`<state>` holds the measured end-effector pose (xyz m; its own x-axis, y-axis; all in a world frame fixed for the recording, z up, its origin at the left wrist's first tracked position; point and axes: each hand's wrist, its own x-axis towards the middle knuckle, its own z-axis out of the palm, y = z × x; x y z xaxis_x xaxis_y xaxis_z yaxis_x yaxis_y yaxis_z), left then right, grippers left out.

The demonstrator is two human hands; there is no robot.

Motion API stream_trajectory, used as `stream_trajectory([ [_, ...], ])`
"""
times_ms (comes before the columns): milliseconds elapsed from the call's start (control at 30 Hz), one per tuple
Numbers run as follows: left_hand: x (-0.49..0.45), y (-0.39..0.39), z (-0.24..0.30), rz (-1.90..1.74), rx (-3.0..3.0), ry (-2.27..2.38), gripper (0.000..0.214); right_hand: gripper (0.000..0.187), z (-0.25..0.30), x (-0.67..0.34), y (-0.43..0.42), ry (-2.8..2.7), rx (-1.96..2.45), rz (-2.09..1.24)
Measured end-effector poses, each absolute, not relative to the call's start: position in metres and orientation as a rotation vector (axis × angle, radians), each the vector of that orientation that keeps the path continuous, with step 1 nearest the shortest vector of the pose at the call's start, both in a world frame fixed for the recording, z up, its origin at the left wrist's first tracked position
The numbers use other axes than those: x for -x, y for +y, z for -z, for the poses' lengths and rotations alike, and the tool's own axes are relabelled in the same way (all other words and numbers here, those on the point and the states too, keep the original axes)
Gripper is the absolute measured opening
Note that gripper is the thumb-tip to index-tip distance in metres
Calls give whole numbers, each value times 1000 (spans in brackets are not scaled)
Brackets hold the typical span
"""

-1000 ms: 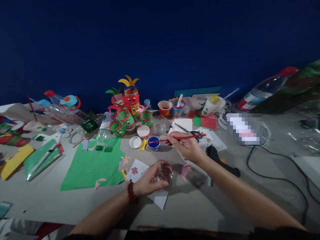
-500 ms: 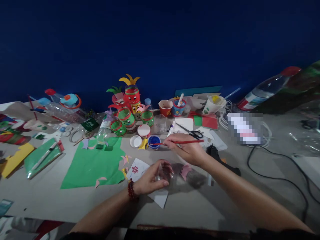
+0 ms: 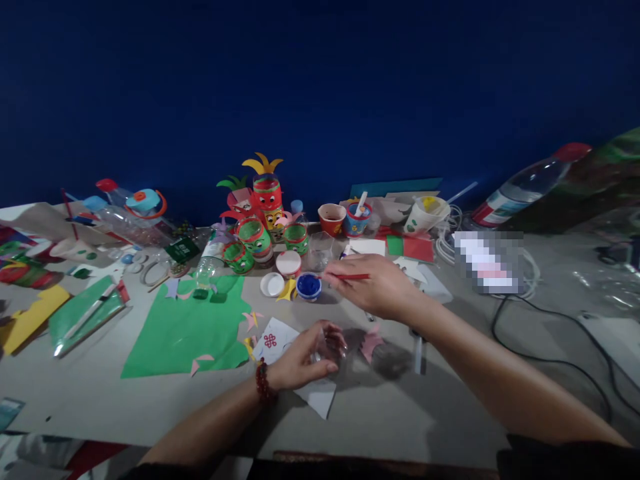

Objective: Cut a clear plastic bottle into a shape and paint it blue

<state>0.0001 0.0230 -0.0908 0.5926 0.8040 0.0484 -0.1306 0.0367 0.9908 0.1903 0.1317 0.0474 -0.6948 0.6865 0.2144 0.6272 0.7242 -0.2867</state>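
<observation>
My left hand [image 3: 303, 360] is closed around a clear plastic cup [image 3: 327, 345], holding it low over the table; much of the cup is hidden by my fingers. In my right hand [image 3: 377, 288] is a red paintbrush [image 3: 353, 276], pinched between thumb and fingers. The brush's front end is at the right rim of an open jar of blue paint [image 3: 309, 285]; its bristles are hard to make out. A white lid [image 3: 273, 285] lies left of the jar, and a closed paint jar [image 3: 289, 263] stands behind. Beneath my left hand is white paper [image 3: 320, 398] with a red knot print.
Painted plastic cups with faces [image 3: 254, 235] stand at the back centre. Green paper [image 3: 185, 333] lies to the left, with paper scraps around it. Paper cups [image 3: 331, 218], a tilted bottle [image 3: 520, 187] and black cables [image 3: 550, 359] are farther right.
My right hand has drawn the paintbrush back to the right, from over the blue paint to the jar's rim, and turned. My left hand keeps its hold on the plastic cup.
</observation>
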Motion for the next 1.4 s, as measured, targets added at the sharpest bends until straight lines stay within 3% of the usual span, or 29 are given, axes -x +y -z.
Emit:
stream_trajectory([
  [367,1,23,86,-778,-1368,642,58,28,-92,-136,149,-3024,850,-71],
  [633,0,24,87,-781,-1367,626,58,31,-94,-117,149,-3028,840,-231],
  [1000,0,25,86,-778,-1383,646,61,23,-94,-99,148,-3147,781,-112],
  [1400,-1,24,85,-774,-1336,638,61,40,-75,-100,177,-2939,749,-223],
])
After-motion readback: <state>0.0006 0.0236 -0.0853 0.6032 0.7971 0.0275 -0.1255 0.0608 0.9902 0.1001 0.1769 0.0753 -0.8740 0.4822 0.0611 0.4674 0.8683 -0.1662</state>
